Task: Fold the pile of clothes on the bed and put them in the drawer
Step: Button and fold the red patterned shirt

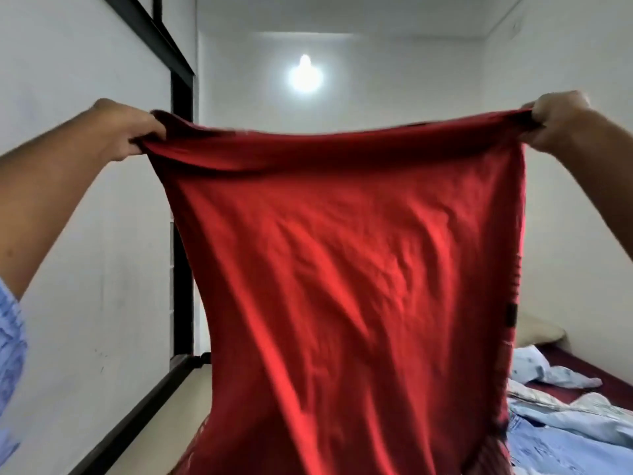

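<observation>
Left hand (132,132) and right hand (556,120), fingers clamped on opposite top corners, stretch a crumpled red cotton garment (342,269); it hangs straight down.

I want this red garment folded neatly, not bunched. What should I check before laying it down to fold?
1. Left hand grips a top corner: ok.
2. Right hand grips the other corner: ok.
3. Red garment hangs spread between the hands: ok.
4. Top edge taut: not ok, it sags slightly.
5. Bare spot on the bed to lay it: cannot tell, light blue clothes lie there.
6. Drawer open: cannot tell, not in view.
</observation>
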A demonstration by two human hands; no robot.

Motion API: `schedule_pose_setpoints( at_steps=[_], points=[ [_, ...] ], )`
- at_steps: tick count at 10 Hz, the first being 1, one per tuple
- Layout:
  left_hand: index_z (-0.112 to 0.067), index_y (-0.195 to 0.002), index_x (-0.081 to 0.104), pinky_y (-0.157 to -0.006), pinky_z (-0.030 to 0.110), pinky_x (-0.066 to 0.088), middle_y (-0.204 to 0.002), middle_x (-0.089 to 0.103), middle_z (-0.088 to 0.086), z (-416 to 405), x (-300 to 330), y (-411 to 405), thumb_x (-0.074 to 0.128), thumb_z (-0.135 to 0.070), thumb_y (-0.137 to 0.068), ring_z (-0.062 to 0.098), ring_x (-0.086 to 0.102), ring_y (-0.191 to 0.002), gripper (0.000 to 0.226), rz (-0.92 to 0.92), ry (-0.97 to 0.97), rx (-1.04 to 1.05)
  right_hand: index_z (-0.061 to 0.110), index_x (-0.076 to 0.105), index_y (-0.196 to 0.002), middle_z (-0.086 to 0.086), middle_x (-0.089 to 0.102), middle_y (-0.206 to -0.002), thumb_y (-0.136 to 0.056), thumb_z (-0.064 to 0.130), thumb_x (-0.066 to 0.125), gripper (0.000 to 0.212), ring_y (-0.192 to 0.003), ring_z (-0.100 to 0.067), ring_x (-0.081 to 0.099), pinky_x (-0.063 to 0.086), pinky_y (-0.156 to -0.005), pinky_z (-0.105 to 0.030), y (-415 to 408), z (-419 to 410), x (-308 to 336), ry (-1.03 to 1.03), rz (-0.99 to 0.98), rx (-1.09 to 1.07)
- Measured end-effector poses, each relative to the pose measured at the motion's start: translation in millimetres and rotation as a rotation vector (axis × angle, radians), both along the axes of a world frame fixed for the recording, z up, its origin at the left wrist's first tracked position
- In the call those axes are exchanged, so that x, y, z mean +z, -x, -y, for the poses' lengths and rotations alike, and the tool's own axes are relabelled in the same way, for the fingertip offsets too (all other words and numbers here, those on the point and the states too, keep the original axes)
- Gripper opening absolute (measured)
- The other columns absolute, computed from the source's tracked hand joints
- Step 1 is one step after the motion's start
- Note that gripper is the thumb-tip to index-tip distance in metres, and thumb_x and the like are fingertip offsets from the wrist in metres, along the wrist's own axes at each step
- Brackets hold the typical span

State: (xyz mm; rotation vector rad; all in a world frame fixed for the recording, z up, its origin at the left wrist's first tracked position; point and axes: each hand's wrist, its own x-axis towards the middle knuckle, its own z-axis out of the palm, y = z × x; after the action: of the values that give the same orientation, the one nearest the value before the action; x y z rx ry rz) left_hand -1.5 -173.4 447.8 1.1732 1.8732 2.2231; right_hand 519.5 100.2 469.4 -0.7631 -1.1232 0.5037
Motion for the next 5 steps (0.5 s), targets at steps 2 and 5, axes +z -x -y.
schedule_pose_setpoints(
  at_steps=[2, 5],
  points=[
    [-0.013, -0.080, 0.054, -0.028, 0.015, 0.040, -0.084, 0.059, 0.006, -2.1, 4.8, 14.7, 0.063, 0.004, -0.077, 0.007, 0.057, -0.046, 0.020, -0.089, 0.146, 0.147, 0.009, 0.067, -0.105, -0.004, 0.074, -0.099, -0.077, 0.004, 0.058, 0.030, -0.072, -0.013, 0.070, 0.059, -0.057, -0.031, 12.7, 22.7, 26.1, 0.083, 0.266, 0.093],
    [-0.007, -0.088, 0.050, -0.031, 0.008, 0.039, -0.062, 0.059, 0.004, -20.4, 4.6, 47.2, 0.028, 0.001, -0.099, 0.003, 0.050, -0.026, 0.026, -0.125, 0.291, 0.087, 0.012, 0.071, -0.084, 0.000, 0.075, -0.078, -0.079, -0.022, 0.038, 0.048, -0.072, -0.009, 0.071, 0.054, -0.059, -0.010, 30.5, 50.7, 31.3, 0.139, 1.098, -0.033]
  ],
)
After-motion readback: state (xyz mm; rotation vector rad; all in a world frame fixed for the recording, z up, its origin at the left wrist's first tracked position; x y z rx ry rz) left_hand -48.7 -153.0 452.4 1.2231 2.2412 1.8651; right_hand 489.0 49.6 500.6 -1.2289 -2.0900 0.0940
